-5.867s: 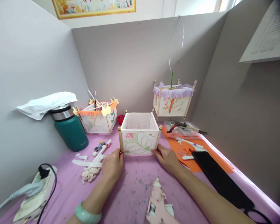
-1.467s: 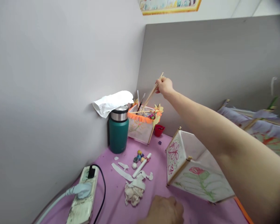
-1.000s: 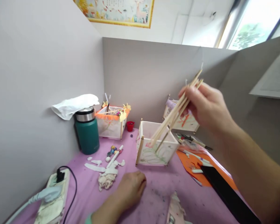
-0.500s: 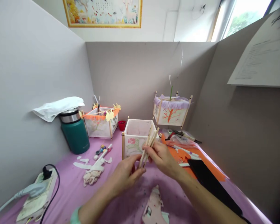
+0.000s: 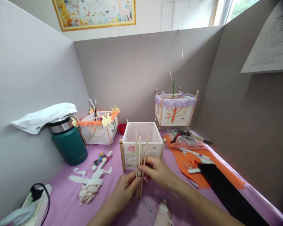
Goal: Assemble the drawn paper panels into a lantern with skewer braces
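Several thin wooden sticks [image 5: 140, 150] stand nearly upright in both hands, their tops spread a little apart. My left hand [image 5: 127, 186] pinches them low down, from the left. From the right, my right hand [image 5: 154, 171] grips them slightly higher. Right behind the sticks is a white square box [image 5: 154, 149] with a flower drawing on its front and wooden posts at its corners; its top is open. A similar box with purple fringe [image 5: 176, 114] hangs at the back right. Another box with orange fringe and yellow paper shapes [image 5: 96, 133] stands at the back left.
At left are a green bottle [image 5: 69, 146] with white cloth on it and a power strip [image 5: 41, 205]. Paper scraps [image 5: 79, 179] and beads lie left of centre. Orange sheets [image 5: 214, 169], pliers and a black flat object [image 5: 226, 188] are at right. A pinkish tool [image 5: 163, 215] lies in front.
The sticks have turned from a slant to nearly upright and fanned out at the top. Both hands are slightly lower and further left in view. The camera view has shifted.
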A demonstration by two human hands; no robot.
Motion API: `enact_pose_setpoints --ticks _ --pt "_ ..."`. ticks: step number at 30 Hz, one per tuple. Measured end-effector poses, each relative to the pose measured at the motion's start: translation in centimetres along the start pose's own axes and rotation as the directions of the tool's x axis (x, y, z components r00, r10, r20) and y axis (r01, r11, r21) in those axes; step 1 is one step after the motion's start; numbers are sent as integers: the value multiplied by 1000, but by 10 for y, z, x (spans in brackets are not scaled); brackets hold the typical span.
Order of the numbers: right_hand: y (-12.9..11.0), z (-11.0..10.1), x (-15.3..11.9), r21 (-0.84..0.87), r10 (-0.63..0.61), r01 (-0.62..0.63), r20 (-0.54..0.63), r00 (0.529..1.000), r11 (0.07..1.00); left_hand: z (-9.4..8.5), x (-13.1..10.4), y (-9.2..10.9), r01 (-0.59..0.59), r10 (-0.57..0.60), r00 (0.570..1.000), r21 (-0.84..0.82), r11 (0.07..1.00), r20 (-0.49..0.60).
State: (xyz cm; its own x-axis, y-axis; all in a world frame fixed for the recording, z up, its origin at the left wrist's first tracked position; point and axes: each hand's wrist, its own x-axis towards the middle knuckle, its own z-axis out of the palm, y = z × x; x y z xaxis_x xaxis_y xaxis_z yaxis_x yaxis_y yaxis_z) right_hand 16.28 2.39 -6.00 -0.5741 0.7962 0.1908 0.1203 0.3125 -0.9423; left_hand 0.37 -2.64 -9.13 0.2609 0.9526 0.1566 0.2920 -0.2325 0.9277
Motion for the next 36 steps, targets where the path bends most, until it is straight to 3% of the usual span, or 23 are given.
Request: enact_pose_setpoints --ticks 7,11,15,18,20,23,26,28,32,36 --pt "7 3 1 117 49 -47 -10 999 992 -2 0 -3 -7 4 999 -48 999 -53" --pt "6 6 -2 79 39 -38 -7 999 996 0 -3 -4 -28 24 998 -66 997 -59" --pt "-13 -5 -6 -187 -84 71 -62 995 980 1 -6 -3 -42 40 987 -11 999 -157" --pt "-34 -28 -12 -515 -204 162 -26 979 842 2 -8 0 -11 -1 980 -61 998 -197" --pt "-43 -46 -19 -657 -134 114 20 991 745 2 -8 0 11 -31 986 -121 993 -164" --pt "-44 -67 -27 -790 82 -15 45 996 613 3 -9 1 27 -47 992 -168 985 -120" --pt "-39 -72 -30 -853 233 -104 21 972 511 3 -10 1 17 -38 993 -183 983 -114" --pt "-39 -65 -29 -826 197 -66 56 979 560 3 -11 3 16 -37 993 -190 982 -109" --pt "-39 -27 -22 -566 -29 105 143 989 818 3 -13 9 -2 -8 997 -129 992 -77" --pt "-33 6 -19 -484 -137 118 -4 991 867 4 -14 10 -38 31 996 -86 996 -83"
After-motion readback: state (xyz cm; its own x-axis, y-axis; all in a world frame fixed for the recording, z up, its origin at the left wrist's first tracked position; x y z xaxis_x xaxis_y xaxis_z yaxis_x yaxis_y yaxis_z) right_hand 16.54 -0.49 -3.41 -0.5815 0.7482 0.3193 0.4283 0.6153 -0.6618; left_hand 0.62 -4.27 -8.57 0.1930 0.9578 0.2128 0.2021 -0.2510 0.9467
